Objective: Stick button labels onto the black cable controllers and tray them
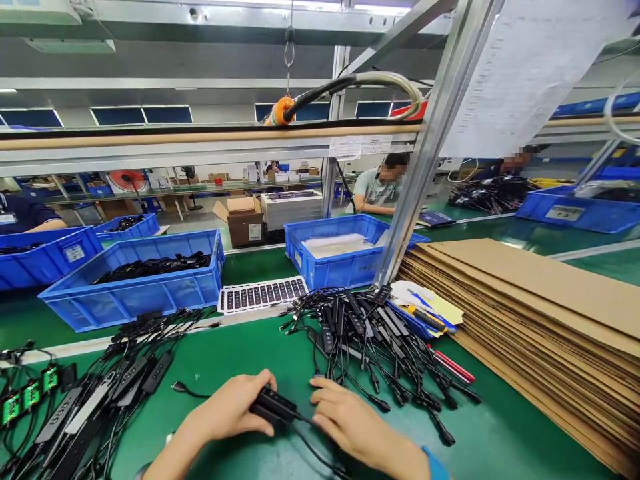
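While left hand (236, 405) holds black box (277, 404), grip closed about one end, above green tabletop (240, 353), right hand (353, 423) rests loosely curled by cable (304, 419); whether gripping it, cannot tell. Box's long axis slants from left grip toward right hand; left nearer.

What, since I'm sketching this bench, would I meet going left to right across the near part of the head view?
Green circuit boards → left hand → black cabled unit in its grip → right hand → cardboard stack.
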The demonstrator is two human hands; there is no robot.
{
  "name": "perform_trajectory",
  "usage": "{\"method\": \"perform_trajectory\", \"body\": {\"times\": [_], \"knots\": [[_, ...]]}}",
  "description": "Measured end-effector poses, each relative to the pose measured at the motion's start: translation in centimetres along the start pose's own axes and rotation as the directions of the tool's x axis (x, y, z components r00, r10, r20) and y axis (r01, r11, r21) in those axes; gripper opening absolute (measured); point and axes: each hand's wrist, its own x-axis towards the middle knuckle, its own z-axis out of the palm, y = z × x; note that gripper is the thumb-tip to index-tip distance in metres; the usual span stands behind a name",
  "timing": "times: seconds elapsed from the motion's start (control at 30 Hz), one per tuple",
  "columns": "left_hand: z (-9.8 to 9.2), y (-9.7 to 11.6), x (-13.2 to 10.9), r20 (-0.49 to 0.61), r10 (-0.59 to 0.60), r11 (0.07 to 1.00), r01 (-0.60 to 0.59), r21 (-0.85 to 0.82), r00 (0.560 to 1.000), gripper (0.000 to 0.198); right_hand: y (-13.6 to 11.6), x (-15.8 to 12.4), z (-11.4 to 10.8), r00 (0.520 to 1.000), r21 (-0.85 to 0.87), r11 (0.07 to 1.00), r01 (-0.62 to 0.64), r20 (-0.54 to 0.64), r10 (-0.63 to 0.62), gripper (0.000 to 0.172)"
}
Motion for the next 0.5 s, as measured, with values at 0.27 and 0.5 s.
{"method": "perform_trajectory", "body": {"times": [0.27, 0.5], "knots": [[5.8, 1.8, 3.4, -0.097, 0.258, 0.96, -0.244, 0.135, 0.961, 0.044, 2.5, -6.2, 0.0, 0.89, -0.261, 0.864, -0.43, -0.285, 0.357, 0.014], [6.7, 1.1, 2.6, -0.187, 0.388, 0.92, -0.368, 0.133, 0.902, 0.032, 0.9, -5.9, 1.9, 0.923, -0.343, 0.876, -0.34, -0.298, 0.242, 0.011]]}}
